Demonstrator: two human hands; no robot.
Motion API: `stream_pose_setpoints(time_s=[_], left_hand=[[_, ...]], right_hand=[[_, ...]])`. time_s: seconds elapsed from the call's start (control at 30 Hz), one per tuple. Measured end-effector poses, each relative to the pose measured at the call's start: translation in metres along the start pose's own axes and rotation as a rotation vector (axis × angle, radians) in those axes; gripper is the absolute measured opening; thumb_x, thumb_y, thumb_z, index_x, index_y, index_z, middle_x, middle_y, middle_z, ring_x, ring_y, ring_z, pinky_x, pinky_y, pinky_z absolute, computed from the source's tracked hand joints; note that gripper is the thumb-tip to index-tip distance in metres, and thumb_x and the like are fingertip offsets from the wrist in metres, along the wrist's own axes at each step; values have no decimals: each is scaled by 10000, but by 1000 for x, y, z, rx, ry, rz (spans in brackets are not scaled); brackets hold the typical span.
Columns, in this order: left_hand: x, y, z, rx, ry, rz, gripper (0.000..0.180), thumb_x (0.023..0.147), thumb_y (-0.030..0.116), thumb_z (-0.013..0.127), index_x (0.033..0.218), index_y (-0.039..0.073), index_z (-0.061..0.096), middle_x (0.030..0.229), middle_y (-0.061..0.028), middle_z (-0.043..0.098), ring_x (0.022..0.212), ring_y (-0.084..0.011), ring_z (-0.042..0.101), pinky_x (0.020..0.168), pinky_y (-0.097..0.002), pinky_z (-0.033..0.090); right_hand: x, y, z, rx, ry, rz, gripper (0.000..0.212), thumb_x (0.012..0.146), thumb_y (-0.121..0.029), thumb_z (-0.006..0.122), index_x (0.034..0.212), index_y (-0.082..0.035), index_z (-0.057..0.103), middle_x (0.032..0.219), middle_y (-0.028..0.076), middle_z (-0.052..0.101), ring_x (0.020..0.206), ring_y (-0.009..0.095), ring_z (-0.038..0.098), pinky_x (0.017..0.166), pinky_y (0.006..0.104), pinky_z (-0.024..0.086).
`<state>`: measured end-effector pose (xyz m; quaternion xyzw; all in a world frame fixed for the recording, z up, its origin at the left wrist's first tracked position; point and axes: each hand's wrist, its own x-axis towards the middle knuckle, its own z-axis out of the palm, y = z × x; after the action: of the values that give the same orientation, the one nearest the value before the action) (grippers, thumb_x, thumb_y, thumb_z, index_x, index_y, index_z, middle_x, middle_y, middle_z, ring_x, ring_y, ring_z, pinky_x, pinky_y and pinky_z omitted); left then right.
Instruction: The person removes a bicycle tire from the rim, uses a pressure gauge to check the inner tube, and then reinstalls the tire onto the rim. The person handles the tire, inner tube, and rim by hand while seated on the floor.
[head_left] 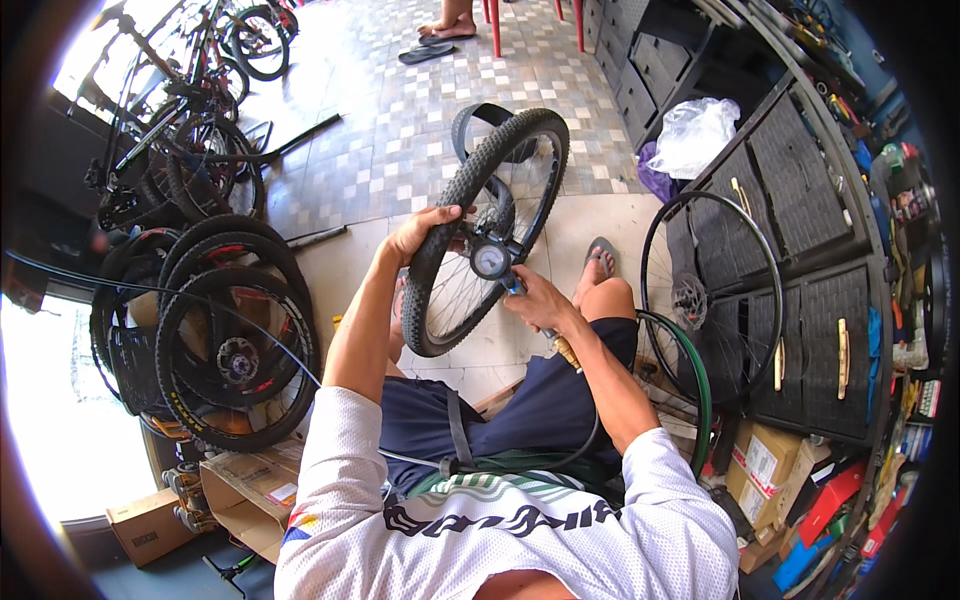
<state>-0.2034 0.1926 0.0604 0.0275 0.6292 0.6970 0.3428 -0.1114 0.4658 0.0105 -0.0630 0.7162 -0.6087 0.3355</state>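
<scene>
A bicycle wheel [488, 170] with a knobby black tyre stands tilted before me, between my legs. My left hand [424, 232] is wrapped round the tyre's near left side, its fingertips over the tread. In my right hand [540, 300] is a tyre inflator gun [491, 261] with a round dial gauge and a blue handle. Its head sits against the wheel's spokes near the rim; whether it is joined to the valve I cannot make out. From the brass fitting [567, 350] under the handle a dark air hose runs down past my lap.
Several wheels with tyres [235, 360] lean in a stack at my left, below parked bicycles [190, 110]. On the right stand a bare wheel [712, 290], a green hose [690, 370] and black drawers [800, 190]. Cardboard boxes [760, 475] are low right. Another person's feet [447, 28] show far ahead.
</scene>
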Motion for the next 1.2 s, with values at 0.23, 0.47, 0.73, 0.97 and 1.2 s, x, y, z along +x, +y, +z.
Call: stream_pose_setpoints(time_s=[0.23,0.47,0.73,0.97,1.2], left_hand=[[6,-3,-7,92,48,24,680,885,481,668,1353,-2,569,1208,-149,683,1088,-223,654,920,-365,535],[5,-12,-11,135,87,26,649,889,467,662,1333,-2,592,1183,-132,699,1078,-211,653,893,-355,536],[5,-15,-8,110,118,34,643,878,457,671,1312,-13,611,1179,-130,702,1049,-202,660,886,-352,538],[5,-15,-9,107,106,42,620,890,442,658,1309,-12,612,1165,-131,705,1027,-203,665,875,-357,542],[5,-16,-10,100,112,51,615,900,441,647,1307,-18,606,1174,-139,699,1042,-212,660,888,-358,536]], right_hand=[[4,-2,-3,-13,-18,2,585,821,-178,649,1349,-5,466,583,50,515,432,169,525,387,354,431],[2,0,1,-9,-11,56,597,836,-183,662,1361,-4,442,600,50,521,436,162,508,385,351,413],[1,-3,3,-42,-9,66,598,864,-206,698,1361,-1,438,606,45,514,445,160,514,375,343,413],[2,-3,4,-35,9,61,580,859,-202,696,1348,-8,453,608,50,520,440,159,511,375,343,413],[3,-1,5,3,14,54,582,812,-167,665,1340,-15,473,580,51,516,424,162,512,380,343,409]])
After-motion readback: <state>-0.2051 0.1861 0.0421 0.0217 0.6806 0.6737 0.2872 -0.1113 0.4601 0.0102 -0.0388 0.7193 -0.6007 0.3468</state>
